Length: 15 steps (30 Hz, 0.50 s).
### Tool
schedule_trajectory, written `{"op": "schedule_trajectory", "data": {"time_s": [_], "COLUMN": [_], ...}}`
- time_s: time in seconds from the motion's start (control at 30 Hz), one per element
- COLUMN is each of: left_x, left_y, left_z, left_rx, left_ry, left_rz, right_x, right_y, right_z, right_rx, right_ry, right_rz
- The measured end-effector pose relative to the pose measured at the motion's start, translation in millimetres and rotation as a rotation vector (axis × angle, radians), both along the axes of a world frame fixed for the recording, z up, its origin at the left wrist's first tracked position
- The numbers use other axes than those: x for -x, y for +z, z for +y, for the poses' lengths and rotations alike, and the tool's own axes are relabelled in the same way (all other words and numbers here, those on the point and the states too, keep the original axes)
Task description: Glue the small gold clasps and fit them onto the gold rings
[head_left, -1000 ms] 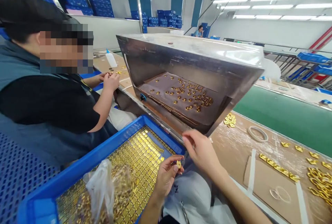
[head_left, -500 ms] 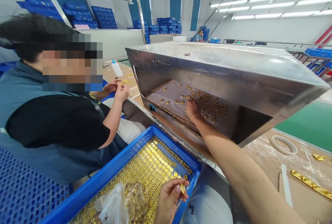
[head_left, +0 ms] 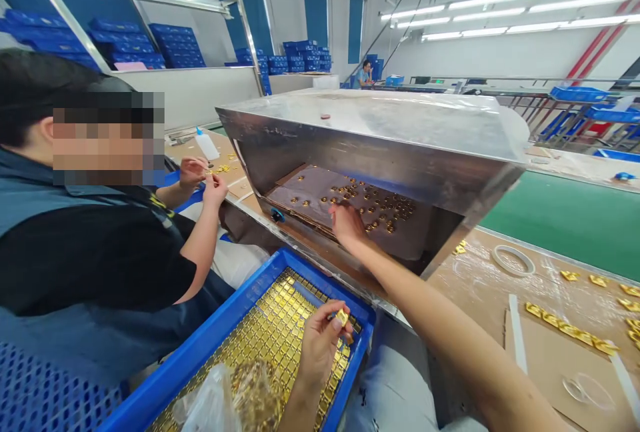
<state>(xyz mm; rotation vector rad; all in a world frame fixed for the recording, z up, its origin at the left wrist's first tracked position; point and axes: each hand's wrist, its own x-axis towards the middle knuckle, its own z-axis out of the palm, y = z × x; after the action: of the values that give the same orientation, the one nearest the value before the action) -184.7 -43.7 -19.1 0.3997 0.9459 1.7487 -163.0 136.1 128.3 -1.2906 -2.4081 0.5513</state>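
- Left hand (head_left: 320, 342): fingers closed on one gold piece (head_left: 342, 317) above the near blue tray (head_left: 200, 350).
- Right hand (head_left: 349, 224): inside metal hood (head_left: 375, 145), beside gold parts (head_left: 400, 209); fingers' grip indeterminable.

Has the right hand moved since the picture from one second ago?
Yes: the right hand has gone from in front of the metal hood to inside it.
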Motion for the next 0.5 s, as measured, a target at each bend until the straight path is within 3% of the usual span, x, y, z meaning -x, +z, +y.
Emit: {"op": "schedule_trajectory", "data": {"time_s": [0.07, 0.13, 0.2, 0.33, 0.5], "left_x": [-1.6, -8.5, -22.3, -65.6, -125.0], "left_y": [8.7, 17.2, 24.9, 35.0, 37.3], "left_z": [8.4, 14.4, 17.8, 20.5, 25.0], "left_rx": [-0.032, -0.07, -0.113, -0.166, -0.219], "left_ry": [0.007, -0.01, -0.087, -0.333, -0.51], "left_rz": [-0.006, 0.005, 0.024, 0.025, -0.024], "right_x": [-31.2, -75.0, -123.6, -202.5, -253.8], "right_y": [-6.0, -16.2, -27.8, -45.3, -56.6], "right_z": [-39.1, -74.8, -103.0, -137.0, -153.3], "right_rx": [0.089, 0.403, 0.677, 0.919, 0.94], "right_ry": [0.074, 0.237, 0.247, 0.009, -0.211], "right_rz": [0.117, 0.535, 0.879, 1.269, 1.41]}}
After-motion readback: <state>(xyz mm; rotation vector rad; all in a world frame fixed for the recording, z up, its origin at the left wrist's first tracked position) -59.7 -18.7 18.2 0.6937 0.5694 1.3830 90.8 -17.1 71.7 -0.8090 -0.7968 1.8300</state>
